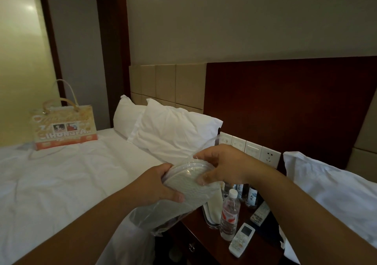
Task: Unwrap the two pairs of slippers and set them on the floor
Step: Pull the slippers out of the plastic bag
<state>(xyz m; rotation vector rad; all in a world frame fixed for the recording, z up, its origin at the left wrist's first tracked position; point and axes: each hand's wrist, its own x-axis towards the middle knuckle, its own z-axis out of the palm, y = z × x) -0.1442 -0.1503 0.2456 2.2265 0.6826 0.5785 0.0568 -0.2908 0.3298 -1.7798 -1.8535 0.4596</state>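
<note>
White slippers [190, 185] in plastic wrap [146, 217], left hand [159, 185] gripping them, right hand [222, 164] pinching wrap's top.

Stacked white slippers [188, 185], textured sole up, tilted in midair inside a clear plastic wrapper [142, 217].

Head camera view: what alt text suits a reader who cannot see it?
A left hand and a right hand hold a plastic-wrapped pair of white slippers beside a white bed and a dark nightstand. A water bottle stands on it.
</note>
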